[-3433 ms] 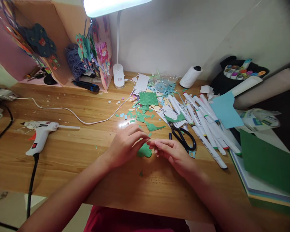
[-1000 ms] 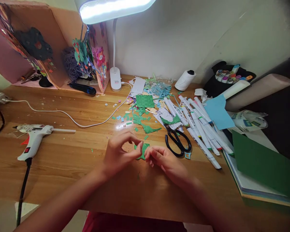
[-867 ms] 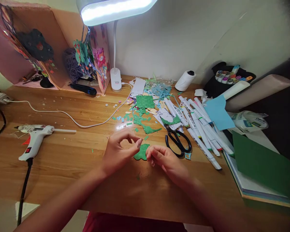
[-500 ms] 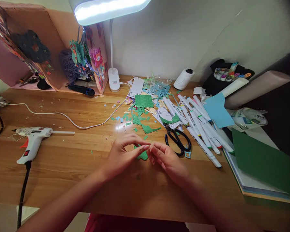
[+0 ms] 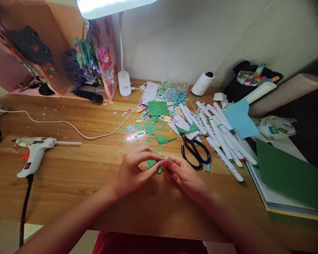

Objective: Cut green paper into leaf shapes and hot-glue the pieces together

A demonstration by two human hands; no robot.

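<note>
Near the middle of the desk my left hand (image 5: 137,169) and my right hand (image 5: 184,174) meet at the fingertips. Thumb and forefinger of the left are pinched together. The right hand's fingers are curled against its thumb at the same spot. Whatever lies between the fingertips is too small to make out. Under and behind the left fingers a green paper piece (image 5: 151,163) lies on the desk, partly hidden. Black-handled scissors (image 5: 197,155) rest just beyond my right hand, their blades under a green strip of paper (image 5: 189,129).
Paper scraps (image 5: 149,128) and a woven green square (image 5: 158,108) lie behind my hands. Several white markers (image 5: 222,141) spread to the right, beside stacked green paper (image 5: 288,173). A glue gun (image 5: 37,155) lies left, and a lamp (image 5: 125,84) stands at the back.
The view has shifted slightly, with the back of the desk sitting a little higher. My hands stay pinched together in nearly the same place.
</note>
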